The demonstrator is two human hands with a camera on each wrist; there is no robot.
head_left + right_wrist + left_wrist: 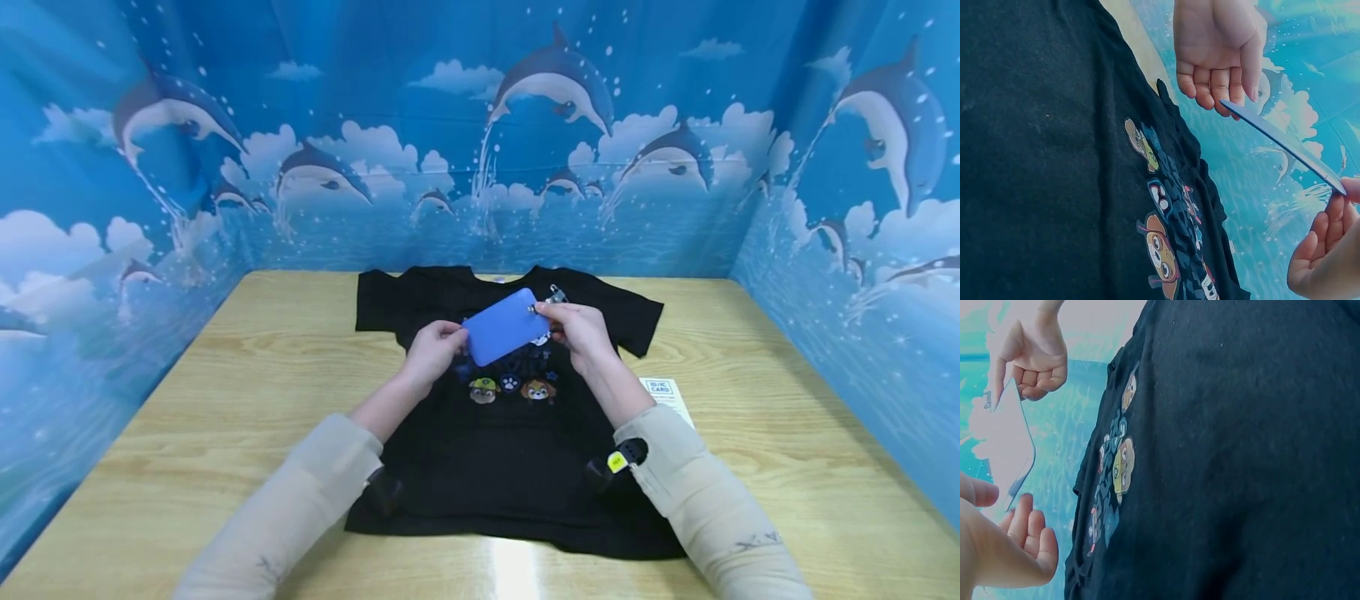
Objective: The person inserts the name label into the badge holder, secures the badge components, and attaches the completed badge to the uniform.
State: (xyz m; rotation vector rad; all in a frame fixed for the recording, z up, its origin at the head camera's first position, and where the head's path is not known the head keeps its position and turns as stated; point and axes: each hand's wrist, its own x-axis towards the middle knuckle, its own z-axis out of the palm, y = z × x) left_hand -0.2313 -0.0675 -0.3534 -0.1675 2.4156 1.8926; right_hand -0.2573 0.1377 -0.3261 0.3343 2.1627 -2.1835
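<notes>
A flat blue card holder [504,327] is held up tilted above a black T-shirt [502,467]. My left hand [435,354] pinches its lower left end between thumb and fingers. At the opposite end my right hand [581,329] pinches the corner, beside a small metal stud; a metal clip [556,294] shows just behind it. Edge-on, the holder [1285,144] looks thin in the right wrist view. The shirt lies spread out flat, with cartoon dog faces [538,390] and a paw badge printed on its front.
A white printed card [667,396] reading "ID/IC CARD" lies on the wooden table [765,417], partly hidden by my right forearm. Blue dolphin-print curtains [420,108] enclose the table at the back and both sides.
</notes>
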